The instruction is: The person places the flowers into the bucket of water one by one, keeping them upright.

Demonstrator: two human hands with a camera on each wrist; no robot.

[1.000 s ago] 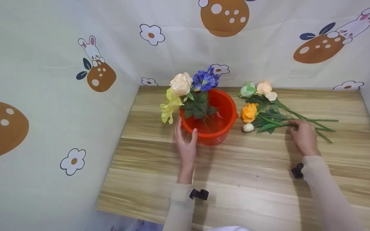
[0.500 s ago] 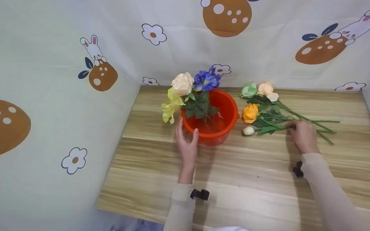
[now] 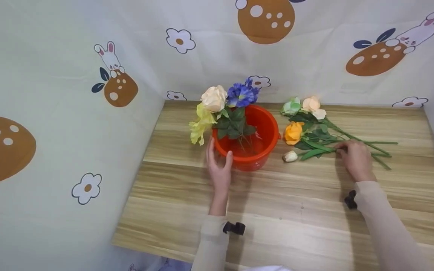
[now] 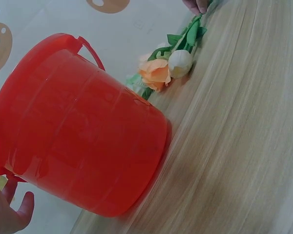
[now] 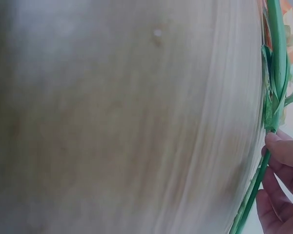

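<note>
A red plastic bucket stands on the wooden table, holding a cream rose, a blue flower and a yellow flower that leans over its left rim. My left hand rests against the bucket's near left side, fingers extended at the rim and thumb apart. To the right, my right hand pinches the green stem of a white tulip between thumb and fingers. The tulip lies low over the table, its bud pointing toward the bucket.
Beside the tulip lie an orange rose, a peach flower and a pale green flower, their stems crossing to the right. Patterned cloth hangs behind and left of the table. A hinged handle sits at the bucket's rim.
The white tulip's bud has shifted slightly toward me, a little away from the orange rose. My left hand and the bucket hold still.
</note>
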